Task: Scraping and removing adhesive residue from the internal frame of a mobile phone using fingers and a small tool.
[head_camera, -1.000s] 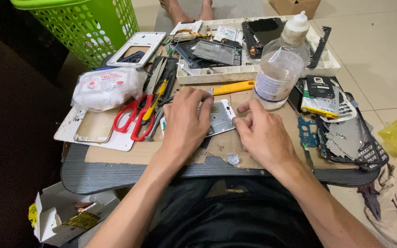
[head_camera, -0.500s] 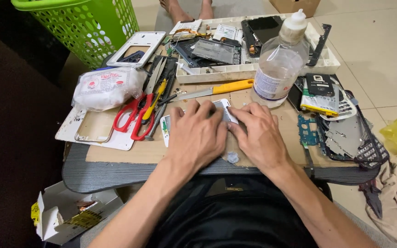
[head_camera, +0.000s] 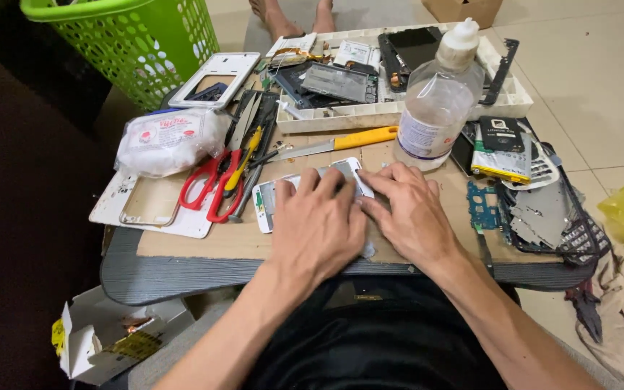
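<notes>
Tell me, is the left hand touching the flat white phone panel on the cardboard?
Touching: the head view shows the left hand pressed flat on the white phone panel, fingers covering it.

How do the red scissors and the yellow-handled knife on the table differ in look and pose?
The red scissors have looped red handles and lie left of the left hand, handles toward the person. The yellow-handled knife has one straight yellow grip and a bare metal blade, and lies crosswise beyond both hands, below the white tray. The scissors lie against other tools; the knife lies alone on the cardboard. Neither is touched by a hand.
</notes>
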